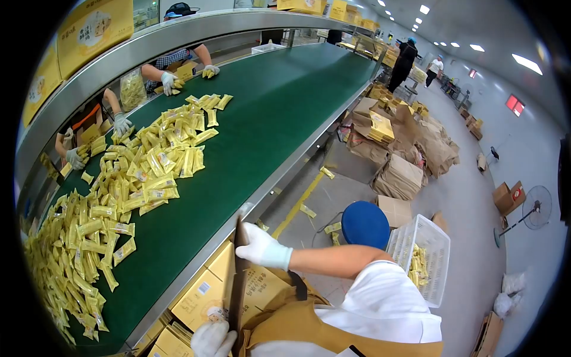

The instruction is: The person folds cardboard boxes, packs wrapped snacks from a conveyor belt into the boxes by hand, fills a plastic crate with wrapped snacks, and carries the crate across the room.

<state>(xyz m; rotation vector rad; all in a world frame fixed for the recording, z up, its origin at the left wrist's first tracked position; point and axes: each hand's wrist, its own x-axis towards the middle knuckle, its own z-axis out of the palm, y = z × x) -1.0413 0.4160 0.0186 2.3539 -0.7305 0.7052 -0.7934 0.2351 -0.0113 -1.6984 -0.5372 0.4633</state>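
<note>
A brown cardboard piece (238,285), seen nearly edge-on, stands between my hands beside the belt's metal edge. My right hand (262,246), in a white glove, is closed on its far end. At the near end my left hand (213,340), also gloved, grips it low in the view; some of its fingers are hidden. Yellow printed cartons (205,294) lie just under and beside the cardboard. Across the green conveyor belt (262,113) spreads a big heap of small yellow packets (151,160).
Gloved hands (171,82) of co-workers handle packets across the belt. A metal rail (238,21) runs above it. Behind my right arm are a blue stool (365,225) and a white crate (437,238) with packets. Cardboard piles (399,175) and scattered packets lie on the floor.
</note>
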